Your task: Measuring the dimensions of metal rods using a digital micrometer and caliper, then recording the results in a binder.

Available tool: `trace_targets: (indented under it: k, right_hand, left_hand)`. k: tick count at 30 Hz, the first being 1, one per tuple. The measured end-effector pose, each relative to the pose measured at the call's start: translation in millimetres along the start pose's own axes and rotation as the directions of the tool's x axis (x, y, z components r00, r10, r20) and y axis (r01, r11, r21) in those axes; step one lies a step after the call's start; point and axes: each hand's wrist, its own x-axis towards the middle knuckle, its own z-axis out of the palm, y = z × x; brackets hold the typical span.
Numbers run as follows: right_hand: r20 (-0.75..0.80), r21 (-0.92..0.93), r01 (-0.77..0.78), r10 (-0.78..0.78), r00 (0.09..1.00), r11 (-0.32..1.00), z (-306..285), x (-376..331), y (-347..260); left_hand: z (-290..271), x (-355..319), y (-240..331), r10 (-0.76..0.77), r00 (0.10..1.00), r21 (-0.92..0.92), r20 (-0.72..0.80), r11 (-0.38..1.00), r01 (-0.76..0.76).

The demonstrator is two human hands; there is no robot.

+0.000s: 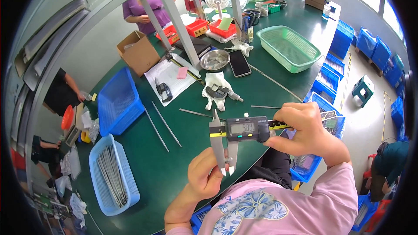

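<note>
My right hand [302, 128] is wrapped round the beam end of a digital caliper [248, 129], its lit display facing up. The caliper's jaws point down toward my body, slightly apart. Fingers of my left hand [204, 175] are pinched at the jaw tips, on a small metal piece [227, 159] between the jaws. Most of that piece is hidden by fingers and jaws. Beyond the caliper, thin metal rods [194, 112] lie on the green table [174, 165]. A black-and-silver micrometer [217, 91] rests on a white glove [213, 80].
At left stand a light blue basket [133, 191] of metal rods and a blue basket [101, 104]. Farther back are a phone [239, 64], a metal bowl [214, 60], a green basket [289, 48] and a metal frame post [174, 21]. Other people work nearby.
</note>
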Motion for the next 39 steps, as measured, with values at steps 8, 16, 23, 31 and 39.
trace_targets:
  k: [8,16,23,31,39]
  right_hand:
    - [-0.067,-0.106,0.148,-0.155,0.986,0.983,-2.5,-1.6,-3.1]
    - [-0.035,-0.107,0.155,-0.16,0.987,0.982,-2.2,0.9,-4.7]
    - [0.042,-0.051,0.126,-0.124,0.991,0.991,-0.4,3.4,-6.1]
    - [0.061,-0.087,0.121,-0.115,0.991,0.989,-5.2,9.5,-7.8]
    - [0.05,-0.102,0.151,-0.147,0.988,0.983,-7.0,10.4,-9.6]
  left_hand:
    - [7.3,-9.7,0.8,-0.062,0.993,-0.067,-0.097,0.996,0.056]
    - [5.7,-5.5,-1.6,0.033,0.993,0.007,-0.111,0.999,-0.033]
    - [5.7,-4.8,5.9,-0.085,0.989,-0.131,-0.121,0.989,0.069]
    - [7.9,-8.4,5.2,-0.061,0.986,-0.169,-0.158,0.985,0.034]
    - [8.2,-13.2,6.1,-0.068,0.991,-0.126,-0.117,0.991,0.053]
